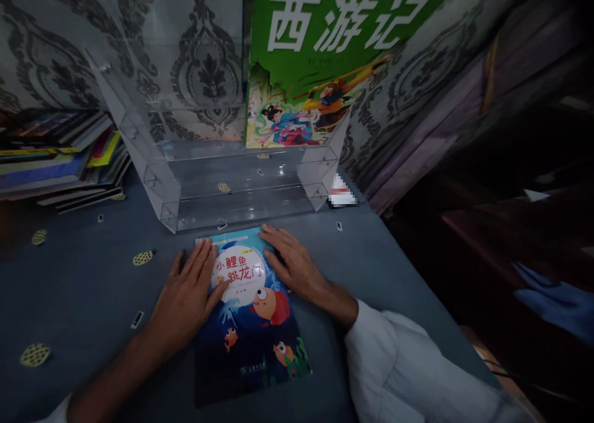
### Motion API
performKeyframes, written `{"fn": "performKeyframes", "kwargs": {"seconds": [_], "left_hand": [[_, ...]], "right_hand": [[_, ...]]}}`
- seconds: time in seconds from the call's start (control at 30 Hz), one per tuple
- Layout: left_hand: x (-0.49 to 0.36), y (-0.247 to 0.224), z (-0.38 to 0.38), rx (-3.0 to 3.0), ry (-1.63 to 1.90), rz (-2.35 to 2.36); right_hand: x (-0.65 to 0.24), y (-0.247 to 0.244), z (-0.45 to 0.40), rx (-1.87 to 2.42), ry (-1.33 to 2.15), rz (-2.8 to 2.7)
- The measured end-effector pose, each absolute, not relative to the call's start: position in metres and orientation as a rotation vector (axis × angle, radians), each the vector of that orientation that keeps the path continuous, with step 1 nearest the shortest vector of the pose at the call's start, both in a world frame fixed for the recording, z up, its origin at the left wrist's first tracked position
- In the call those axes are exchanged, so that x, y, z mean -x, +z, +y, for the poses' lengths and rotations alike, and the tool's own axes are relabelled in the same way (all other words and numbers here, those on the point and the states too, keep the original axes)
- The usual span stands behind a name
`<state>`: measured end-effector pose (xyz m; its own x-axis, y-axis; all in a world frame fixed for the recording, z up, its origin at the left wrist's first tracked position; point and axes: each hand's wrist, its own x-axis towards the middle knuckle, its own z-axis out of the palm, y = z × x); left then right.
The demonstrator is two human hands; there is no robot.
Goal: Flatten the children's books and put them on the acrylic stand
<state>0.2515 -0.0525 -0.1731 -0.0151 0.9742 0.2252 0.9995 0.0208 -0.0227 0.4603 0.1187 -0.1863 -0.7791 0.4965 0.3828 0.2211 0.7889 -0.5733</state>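
A blue picture book [250, 324] with orange fish and red Chinese lettering lies flat, cover up, on the table. My left hand [188, 290] rests on its left edge with the fingers stretched out and the thumb over the cover. On the upper right edge lies my right hand [297, 265], its fingers extended and touching the cover. Just beyond the book stands a clear acrylic rack [232, 182] with stepped shelves. A large green book [297, 70] with white Chinese characters leans upright on the right part of the rack's back tier.
At the left is a stack of books and magazines [55, 157]. A small white and red object [342, 191], blurred out, sits right of the rack. The blue-grey tablecloth [93, 287] has pineapple prints. Past the table's right edge is a dark area with a blue cloth [557, 299].
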Motion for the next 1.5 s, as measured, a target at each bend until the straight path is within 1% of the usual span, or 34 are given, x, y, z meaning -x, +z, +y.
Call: {"fn": "performKeyframes", "kwargs": {"seconds": [0.2,0.5,0.7,1.0,1.13,1.37,1.5], "left_hand": [[-0.242,-0.170,-0.051,2.037,-0.135,-2.127],[-0.229,-0.165,-0.060,1.923,-0.021,-2.091],[-0.221,-0.160,-0.062,1.902,0.055,-2.091],[-0.213,-0.164,-0.061,1.944,-0.057,-2.052],[-0.214,-0.163,-0.055,2.053,-0.145,-2.014],[-0.235,-0.156,-0.010,2.361,-0.205,-1.956],[-0.246,-0.153,0.015,2.439,-0.197,-1.906]], "right_hand": [[-0.461,-0.186,0.118,0.434,0.683,-2.480],[-0.463,-0.172,0.113,0.188,0.763,-2.616],[-0.464,-0.169,0.112,0.141,0.790,-2.654],[-0.463,-0.170,0.110,0.141,0.754,-2.659],[-0.463,-0.172,0.109,0.145,0.739,-2.661],[-0.462,-0.171,0.106,0.183,0.703,-2.638],[-0.460,-0.171,0.105,0.191,0.682,-2.618]]}}
